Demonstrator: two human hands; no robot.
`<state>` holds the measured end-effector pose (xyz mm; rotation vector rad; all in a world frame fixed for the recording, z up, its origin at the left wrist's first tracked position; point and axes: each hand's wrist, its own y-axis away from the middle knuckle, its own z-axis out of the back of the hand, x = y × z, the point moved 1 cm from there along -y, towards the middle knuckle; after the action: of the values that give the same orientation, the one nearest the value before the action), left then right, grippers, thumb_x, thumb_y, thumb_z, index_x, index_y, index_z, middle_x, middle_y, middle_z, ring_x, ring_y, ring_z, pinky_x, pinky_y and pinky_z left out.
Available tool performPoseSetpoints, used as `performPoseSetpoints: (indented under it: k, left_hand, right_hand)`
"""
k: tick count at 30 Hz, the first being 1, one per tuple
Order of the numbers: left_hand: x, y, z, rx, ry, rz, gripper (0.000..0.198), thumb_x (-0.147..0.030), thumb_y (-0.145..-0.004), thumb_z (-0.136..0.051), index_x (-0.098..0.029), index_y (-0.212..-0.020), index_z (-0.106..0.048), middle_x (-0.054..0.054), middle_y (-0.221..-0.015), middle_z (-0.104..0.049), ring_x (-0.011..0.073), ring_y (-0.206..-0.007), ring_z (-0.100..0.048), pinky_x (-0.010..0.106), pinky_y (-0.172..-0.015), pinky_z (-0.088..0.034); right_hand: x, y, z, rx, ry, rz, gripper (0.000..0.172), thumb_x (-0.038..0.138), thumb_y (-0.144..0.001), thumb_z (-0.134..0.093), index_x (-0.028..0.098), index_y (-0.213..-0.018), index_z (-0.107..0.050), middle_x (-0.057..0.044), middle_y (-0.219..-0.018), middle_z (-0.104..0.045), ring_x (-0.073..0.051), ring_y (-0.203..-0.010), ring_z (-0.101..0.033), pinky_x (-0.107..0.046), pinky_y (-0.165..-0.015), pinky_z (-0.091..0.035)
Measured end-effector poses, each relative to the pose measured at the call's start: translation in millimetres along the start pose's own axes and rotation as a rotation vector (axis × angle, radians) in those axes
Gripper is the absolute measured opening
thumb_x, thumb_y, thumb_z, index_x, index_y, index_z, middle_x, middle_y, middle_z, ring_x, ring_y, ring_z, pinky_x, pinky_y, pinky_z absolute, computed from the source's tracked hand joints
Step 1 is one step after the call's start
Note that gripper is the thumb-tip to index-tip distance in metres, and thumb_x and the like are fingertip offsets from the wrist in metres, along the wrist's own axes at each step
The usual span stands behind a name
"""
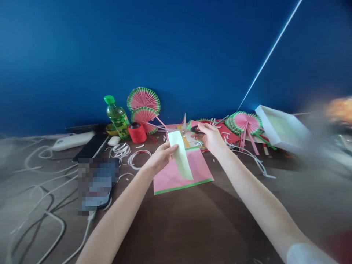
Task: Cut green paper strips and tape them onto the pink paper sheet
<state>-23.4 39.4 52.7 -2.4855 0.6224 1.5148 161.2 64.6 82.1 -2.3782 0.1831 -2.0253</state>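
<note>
My left hand pinches a pale green strip of paper near its upper end, and the strip slants down toward me. Beneath it lies a pink sheet of paper with green edges, flat on the dark table. My right hand is closed on the black handles of a pair of scissors, just right of the strip's top. The blades point up and to the left, apart from the strip. Some of the fingers on the handles are hidden.
Pink and green paper fans stand by the blue wall, with more fans at the right beside a white box. A green bottle, red thread spool, phone and white cables are at the left.
</note>
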Motion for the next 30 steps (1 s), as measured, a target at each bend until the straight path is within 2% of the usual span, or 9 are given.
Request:
performPoseSetpoints:
  k: [3,7,10,13,15,17,24,27,30]
  left_hand:
    - [0.7,-1.7,2.9,-0.072,-0.020,-0.054,0.033,-0.027,-0.063,-0.072,-0.016,-0.094,-0.065,0.006,-0.094,-0.068,0.0180,-0.084,-0.063,0.029,-0.076,-0.046]
    - [1.8,-5.0,10.9,-0.195,-0.112,-0.144,0.032,-0.030,-0.060,-0.074,-0.015,-0.087,-0.065,0.005,-0.084,-0.070,0.0167,-0.073,-0.063,0.030,-0.073,-0.047]
    - [1.6,-5.2,11.9,-0.252,-0.200,-0.195,0.032,-0.033,-0.058,-0.075,-0.015,-0.082,-0.065,0.002,-0.078,-0.069,0.0152,-0.069,-0.061,0.028,-0.071,-0.046]
    - [0.0,-3.4,9.2,-0.301,-0.283,-0.234,0.032,-0.036,-0.058,-0.074,-0.015,-0.080,-0.066,0.001,-0.076,-0.068,0.0149,-0.069,-0.060,0.027,-0.069,-0.045]
    - [-0.5,-2.1,7.3,-0.326,-0.338,-0.242,0.032,-0.038,-0.057,-0.074,-0.015,-0.078,-0.066,0.001,-0.074,-0.068,0.0152,-0.068,-0.059,0.026,-0.068,-0.045]
    - [0.1,-1.3,5.6,-0.326,-0.385,-0.237,0.031,-0.039,-0.057,-0.074,-0.015,-0.076,-0.066,0.002,-0.073,-0.068,0.0156,-0.068,-0.059,0.026,-0.067,-0.044]
    - [-0.7,0.4,1.1,-0.203,-0.367,-0.190,0.035,-0.037,-0.058,-0.075,-0.015,-0.083,-0.068,0.004,-0.078,-0.069,0.0175,-0.072,-0.061,0.028,-0.071,-0.044]
    - [-8.8,0.6,7.0,-0.152,-0.312,-0.149,0.035,-0.033,-0.058,-0.075,-0.013,-0.086,-0.068,0.006,-0.080,-0.069,0.0184,-0.073,-0.062,0.030,-0.073,-0.046]
    - [-19.7,1.2,19.7,-0.164,-0.254,-0.153,0.033,-0.029,-0.058,-0.075,-0.012,-0.086,-0.066,0.007,-0.082,-0.069,0.0193,-0.074,-0.063,0.031,-0.073,-0.047]
  right_hand:
    - [-10.6,-1.0,-6.3,0.010,0.223,0.046,0.018,0.037,-0.077,-0.051,0.020,-0.076,-0.045,-0.005,-0.083,-0.057,-0.015,-0.062,-0.060,-0.030,-0.058,-0.049]
    - [-18.5,3.6,-11.4,-0.129,0.730,0.453,0.013,0.024,-0.076,-0.051,0.019,-0.087,-0.048,-0.010,-0.101,-0.052,-0.020,-0.084,-0.057,-0.035,-0.075,-0.046]
    - [-26.3,8.1,-19.3,-0.042,0.910,0.561,0.006,0.020,-0.078,-0.048,0.020,-0.083,-0.051,-0.010,-0.094,-0.054,-0.023,-0.091,-0.054,-0.037,-0.081,-0.043]
    - [-35.0,9.7,-26.9,0.048,0.836,0.489,0.017,0.019,-0.077,-0.050,0.021,-0.094,-0.050,-0.008,-0.090,-0.060,-0.022,-0.089,-0.055,-0.037,-0.083,-0.043]
    - [-39.3,9.4,-30.3,0.097,0.704,0.405,0.034,0.019,-0.073,-0.054,0.021,-0.106,-0.045,-0.007,-0.097,-0.061,-0.020,-0.092,-0.057,-0.036,-0.084,-0.043]
    - [-41.5,8.6,-32.4,0.172,0.548,0.304,0.043,0.019,-0.070,-0.054,0.021,-0.111,-0.042,-0.006,-0.102,-0.061,-0.019,-0.094,-0.057,-0.035,-0.083,-0.044]
    - [-38.4,8.1,-29.6,0.463,0.056,-0.054,0.030,0.022,-0.068,-0.056,0.022,-0.098,-0.054,-0.003,-0.099,-0.062,-0.016,-0.082,-0.059,-0.029,-0.069,-0.047]
    - [-38.7,6.9,-23.9,0.487,-0.098,-0.207,0.023,0.029,-0.075,-0.056,0.020,-0.095,-0.058,-0.004,-0.088,-0.063,-0.015,-0.075,-0.059,-0.027,-0.064,-0.047]
    - [-39.8,4.1,-17.4,0.450,-0.182,-0.275,0.022,0.028,-0.074,-0.060,0.020,-0.095,-0.060,-0.002,-0.080,-0.061,-0.013,-0.071,-0.059,-0.024,-0.061,-0.045]
